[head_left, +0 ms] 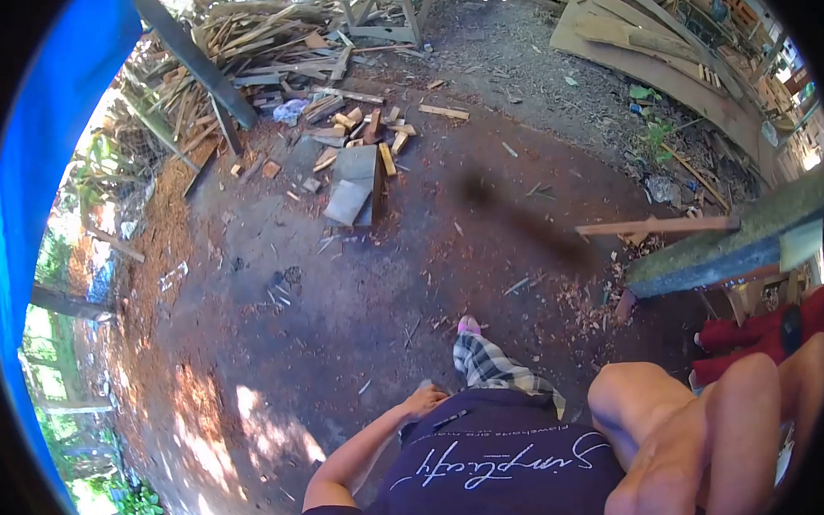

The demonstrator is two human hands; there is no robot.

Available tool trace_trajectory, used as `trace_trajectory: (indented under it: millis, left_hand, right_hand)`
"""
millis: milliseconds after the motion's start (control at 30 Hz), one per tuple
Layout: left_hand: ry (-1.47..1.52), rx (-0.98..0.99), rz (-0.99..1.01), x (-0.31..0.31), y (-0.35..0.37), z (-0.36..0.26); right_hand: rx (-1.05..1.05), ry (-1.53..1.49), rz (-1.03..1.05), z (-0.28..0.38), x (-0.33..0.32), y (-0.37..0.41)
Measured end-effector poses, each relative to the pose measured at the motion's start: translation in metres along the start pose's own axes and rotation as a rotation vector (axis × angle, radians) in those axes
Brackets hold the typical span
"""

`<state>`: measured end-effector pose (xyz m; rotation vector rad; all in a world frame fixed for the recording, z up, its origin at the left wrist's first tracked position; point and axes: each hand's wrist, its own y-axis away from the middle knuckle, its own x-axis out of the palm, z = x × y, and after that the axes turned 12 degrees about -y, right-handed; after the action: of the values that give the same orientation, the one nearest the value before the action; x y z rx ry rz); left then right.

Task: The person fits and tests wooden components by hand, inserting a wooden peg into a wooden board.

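My left hand [424, 400] rests against my hip at the edge of my dark shirt [501, 463]. Its fingers are loosely apart and it holds nothing. My right arm [708, 429] is raised close to the camera at the lower right, and its hand is lost past the frame's edge. Below me are my plaid shorts [493, 364] and a pink sandal [469, 325] on the bare earth. A dark blurred streak [529, 222] crosses the ground ahead; I cannot tell what it is.
A thin wooden strip [656, 224] lies on a grey beam [738, 242] at the right, above red cloth [760, 336]. Offcuts and a flat board [355, 182] lie ahead, with a scrap pile [250, 45] behind. Large boards [659, 58] lean far right. A blue tarp [37, 162] hangs left.
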<state>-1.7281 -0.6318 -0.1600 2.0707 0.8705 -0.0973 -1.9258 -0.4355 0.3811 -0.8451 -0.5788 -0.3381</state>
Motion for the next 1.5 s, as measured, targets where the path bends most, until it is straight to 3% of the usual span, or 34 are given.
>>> trace_trajectory:
  millis: [33, 200, 300, 367, 500, 600, 700, 867, 933, 1033, 1067, 1167, 1200, 1233, 1267, 1367, 1500]
  left_hand:
    - [-0.049, 0.029, -0.106, -0.022, -0.010, -0.007]
    - [-0.281, -0.005, -0.110, -0.167, -0.044, -0.051]
    - [-0.211, 0.037, -0.227, -0.227, -0.086, -0.043]
    - [-0.007, -0.062, -0.430, -0.278, -0.112, -0.046]
    - [0.261, -0.035, -0.247, -0.423, -0.191, -0.042]
    - [0.225, -0.131, -0.386, -0.523, -0.215, -0.084]
    - [0.104, 0.000, -0.351, -0.602, -0.261, -0.101]
    - [-0.038, 0.040, -0.290, -0.713, -0.349, -0.140]
    - [-0.077, 0.026, -0.299, -0.745, -0.396, -0.150]
    - [-0.188, -0.012, -0.245, -0.782, -0.471, -0.160]
    - [-0.183, -0.004, -0.255, -0.797, -0.496, -0.164]
    - [-0.088, -0.184, -0.237, -0.845, -0.546, -0.188]
    - [-0.083, -0.181, -0.236, -0.869, -0.558, -0.198]
    - [-0.126, -0.208, -0.347, -0.886, -0.565, -0.206]
    - [-0.157, -0.243, -0.451, -0.898, -0.568, -0.215]
    - [0.032, -0.374, -0.551, -0.952, -0.577, -0.228]
    - [0.332, -0.419, -0.654, -0.979, -0.624, -0.182]
  right_hand:
    - [0.004, 0.001, -0.001, 0.006, -0.019, -0.020]
    - [0.059, 0.027, -0.040, 0.027, -0.112, -0.115]
    - [0.111, 0.093, -0.129, 0.031, -0.171, -0.162]
    - [0.176, 0.180, -0.240, 0.025, -0.211, -0.192]
    - [0.352, 0.483, -0.477, 0.013, -0.275, -0.257]
    - [0.249, 0.744, -0.253, 0.026, -0.319, -0.315]
    - [0.151, 0.937, -0.120, 0.047, -0.372, -0.366]
    - [-0.152, 0.498, -0.092, 0.062, -0.508, -0.407]
    - [-0.188, 0.423, -0.090, 0.084, -0.558, -0.420]
    - [0.031, 0.271, -0.255, 0.139, -0.639, -0.453]
    - [0.024, 0.120, -0.162, 0.159, -0.685, -0.461]
    - [-0.150, 0.182, -0.273, 0.194, -0.805, -0.468]
    - [-0.036, 0.406, -0.341, 0.208, -0.848, -0.475]
    - [0.089, 0.539, -0.523, 0.215, -0.887, -0.475]
    - [0.212, 0.556, -0.570, 0.217, -0.936, -0.469]
    - [0.458, 0.353, -0.838, 0.219, -1.041, -0.450]
    - [0.609, 0.342, -0.962, 0.205, -1.135, -0.463]
